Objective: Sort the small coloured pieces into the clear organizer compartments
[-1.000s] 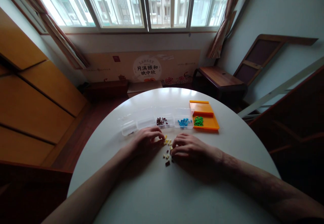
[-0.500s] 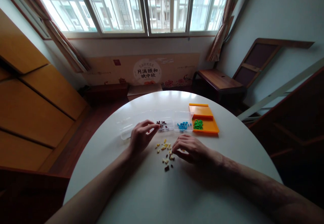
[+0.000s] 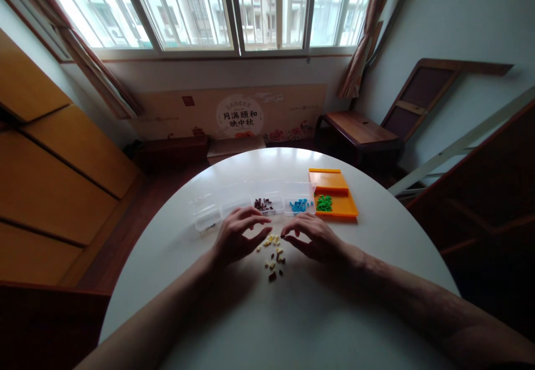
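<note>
Half a second ago the left hand was up at the clear box, fingertips pinched together over the compartment of brown bits; now it is back down at the loose pile, fingers spread and slightly curled, nothing visibly held. The right hand, which was pressed low on the pile's right side, now sits a little higher with its fingertips bent toward the yellow bits; whether they pinch one is too small to tell. Judging from this, a brown piece was likely dropped into its compartment and both hands are back for another pick, so the sorting is midway: yellow pieces and a few dark ones are still loose on the table, between the two hands and toward the near edge from the box. The box lies in a row toward the far edge, its left compartments apparently bare, then brown, then blue bits. Touching its right end is an orange tray with green bits in its near part. The table is round and white, lit from a wide barred window with curtains at both sides. Below the window a printed board leans on the wall; a dark wooden bench stands at the right, and wooden panels run along the left.
</note>
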The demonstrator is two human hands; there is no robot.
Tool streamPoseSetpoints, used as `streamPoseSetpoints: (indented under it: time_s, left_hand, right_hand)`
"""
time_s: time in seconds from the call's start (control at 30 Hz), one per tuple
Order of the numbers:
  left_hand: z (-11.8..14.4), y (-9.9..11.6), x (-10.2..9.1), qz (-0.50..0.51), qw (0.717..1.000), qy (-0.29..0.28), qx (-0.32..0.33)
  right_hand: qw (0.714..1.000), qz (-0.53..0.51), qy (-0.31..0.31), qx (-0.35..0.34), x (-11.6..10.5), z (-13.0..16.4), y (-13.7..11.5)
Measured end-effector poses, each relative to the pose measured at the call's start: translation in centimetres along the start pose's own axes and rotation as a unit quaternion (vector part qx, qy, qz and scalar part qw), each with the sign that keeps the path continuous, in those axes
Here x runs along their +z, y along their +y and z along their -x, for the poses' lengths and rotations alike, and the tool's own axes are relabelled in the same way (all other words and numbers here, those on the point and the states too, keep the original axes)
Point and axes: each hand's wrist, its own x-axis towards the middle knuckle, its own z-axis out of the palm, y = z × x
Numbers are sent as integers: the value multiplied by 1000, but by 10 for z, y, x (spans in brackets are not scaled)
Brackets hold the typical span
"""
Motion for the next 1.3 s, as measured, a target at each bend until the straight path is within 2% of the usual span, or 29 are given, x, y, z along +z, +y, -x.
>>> streamPoseSetpoints:
  time_s: [0.13,0.3,0.47,0.8,0.9,1.07,1.17,1.3]
  left_hand:
    - [3,8,6,-4,999,-26,20]
    - [4,7,11,0,997,-55,53]
    - [2,9,9,8,995,-63,76]
    - [4,7,7,20,995,-56,86]
    - [1,4,0,-5,998,-28,47]
    - [-2,-10,-8,-80,992,69,-70]
    - [-1,-20,-7,-106,989,59,-89]
    - [2,-21,-8,-101,991,36,-78]
  right_hand:
    - [1000,2,2,-1,2,2,2]
    - [1000,-1,8,-14,1,0,2]
    - [999,-14,16,-37,1,-4,-1]
    - [999,3,2,-37,3,-2,-1]
    - [1000,14,-1,-28,4,-2,-1]
    - [999,13,-14,-37,5,-2,-1]
    - [998,13,-31,-51,5,-1,-2]
    - [996,23,-62,-57,4,-1,-4]
